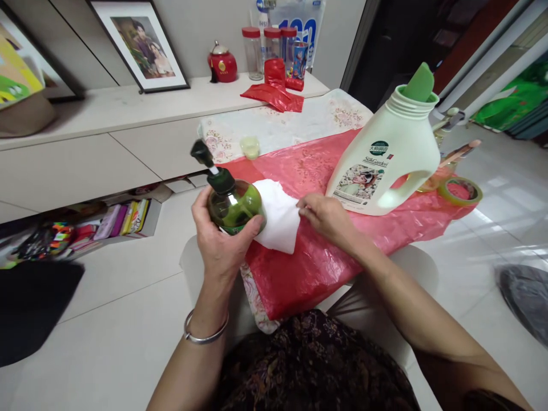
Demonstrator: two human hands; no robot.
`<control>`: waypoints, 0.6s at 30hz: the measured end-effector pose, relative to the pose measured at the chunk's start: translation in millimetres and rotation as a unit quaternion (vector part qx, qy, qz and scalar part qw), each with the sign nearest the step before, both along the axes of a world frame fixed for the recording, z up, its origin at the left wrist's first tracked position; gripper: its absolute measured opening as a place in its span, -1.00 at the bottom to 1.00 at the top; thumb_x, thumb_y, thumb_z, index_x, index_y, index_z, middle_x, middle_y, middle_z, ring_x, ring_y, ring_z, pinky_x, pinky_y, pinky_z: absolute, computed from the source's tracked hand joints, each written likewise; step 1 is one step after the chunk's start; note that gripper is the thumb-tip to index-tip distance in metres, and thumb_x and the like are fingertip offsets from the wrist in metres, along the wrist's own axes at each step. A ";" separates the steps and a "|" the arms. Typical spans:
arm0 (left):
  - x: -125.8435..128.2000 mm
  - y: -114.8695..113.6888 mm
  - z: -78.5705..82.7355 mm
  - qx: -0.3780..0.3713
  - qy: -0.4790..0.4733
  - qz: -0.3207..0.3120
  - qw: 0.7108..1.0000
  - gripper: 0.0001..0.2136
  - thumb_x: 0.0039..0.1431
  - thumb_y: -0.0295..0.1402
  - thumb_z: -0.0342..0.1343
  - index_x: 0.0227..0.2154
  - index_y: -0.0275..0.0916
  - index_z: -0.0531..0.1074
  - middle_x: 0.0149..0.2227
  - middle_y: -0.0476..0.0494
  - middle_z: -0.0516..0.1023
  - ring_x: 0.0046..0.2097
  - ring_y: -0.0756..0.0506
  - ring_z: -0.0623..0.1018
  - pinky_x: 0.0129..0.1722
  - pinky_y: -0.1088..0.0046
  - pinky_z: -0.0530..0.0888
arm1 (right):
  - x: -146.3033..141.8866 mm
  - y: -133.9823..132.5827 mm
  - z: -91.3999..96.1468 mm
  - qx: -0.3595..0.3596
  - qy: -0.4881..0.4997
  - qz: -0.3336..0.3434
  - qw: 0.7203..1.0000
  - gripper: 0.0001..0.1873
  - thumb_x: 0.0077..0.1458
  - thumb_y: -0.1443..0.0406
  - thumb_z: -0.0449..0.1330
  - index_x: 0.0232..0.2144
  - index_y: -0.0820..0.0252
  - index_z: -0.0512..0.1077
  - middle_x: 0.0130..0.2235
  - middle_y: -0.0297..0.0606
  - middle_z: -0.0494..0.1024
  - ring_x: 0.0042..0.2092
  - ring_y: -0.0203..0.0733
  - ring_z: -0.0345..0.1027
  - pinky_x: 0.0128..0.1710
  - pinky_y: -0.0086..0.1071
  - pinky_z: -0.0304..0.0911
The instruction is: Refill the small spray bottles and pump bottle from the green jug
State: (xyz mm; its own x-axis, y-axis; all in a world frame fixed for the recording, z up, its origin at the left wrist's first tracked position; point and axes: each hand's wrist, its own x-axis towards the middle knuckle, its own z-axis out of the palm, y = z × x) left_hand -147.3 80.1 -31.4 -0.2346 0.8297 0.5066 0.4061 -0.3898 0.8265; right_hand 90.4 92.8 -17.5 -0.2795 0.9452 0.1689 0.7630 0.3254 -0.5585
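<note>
My left fingers (200, 210) wrap around a green pump bottle (233, 208), and my right fingers (309, 205) pinch the edge of a white tissue (280, 222) just beside it. Beneath lies a red plastic sheet (308, 271), spread over a floral cloth (346, 111). To my right stands a pale green jug (372, 134) with a green piece (422, 83) in its mouth, near a roll of tape (476, 191).

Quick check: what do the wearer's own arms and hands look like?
The left hand and right hand are ungloved. A silver-coloured bangle rings the left wrist; the right wrist is bare. A dark sleeve edge shows on the right arm; none shows on the left.
</note>
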 end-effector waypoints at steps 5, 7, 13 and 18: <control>-4.9 3.1 4.1 0.032 -0.030 0.000 0.999 -0.16 -0.10 -0.15 0.47 0.26 -0.04 0.26 0.26 -0.21 0.39 0.30 -0.31 0.42 0.34 -0.03 0.35 | 24.8 -15.1 52.6 0.066 0.059 0.009 0.996 -0.86 0.32 0.31 0.11 -0.27 0.16 0.46 -0.25 -0.28 0.61 -0.22 -0.21 0.48 -0.19 -0.35 0.29; -3.7 3.2 3.7 0.021 -0.034 -0.008 0.999 -0.15 -0.11 -0.13 0.48 0.27 -0.03 0.26 0.26 -0.21 0.39 0.28 -0.31 0.43 0.33 -0.03 0.37 | 41.8 -31.6 62.6 0.077 0.041 0.023 0.996 -0.84 0.33 0.28 0.11 -0.28 0.14 0.48 -0.27 -0.27 0.60 -0.25 -0.20 0.47 -0.22 -0.33 0.29; 8.4 2.3 -1.0 -0.003 -0.024 -0.021 1.000 -0.15 -0.09 -0.09 0.48 0.26 -0.07 0.25 0.25 -0.17 0.39 0.25 -0.25 0.47 0.30 0.12 0.41 | 71.2 -64.2 41.6 0.031 -0.134 -0.001 0.991 -0.71 0.37 0.24 0.04 -0.18 0.15 0.57 -0.22 -0.09 0.61 -0.18 0.00 0.47 -0.19 -0.14 0.36; 20.5 5.6 5.4 0.011 -0.025 -0.043 0.999 -0.15 -0.09 -0.06 0.48 0.26 -0.08 0.25 0.22 -0.15 0.42 0.23 -0.24 0.48 0.28 0.15 0.41 | 33.9 -66.2 -13.5 0.084 -0.112 0.066 0.988 -0.53 0.41 0.17 0.04 0.23 0.29 0.43 0.34 0.13 0.35 0.33 0.21 0.26 0.24 0.15 0.30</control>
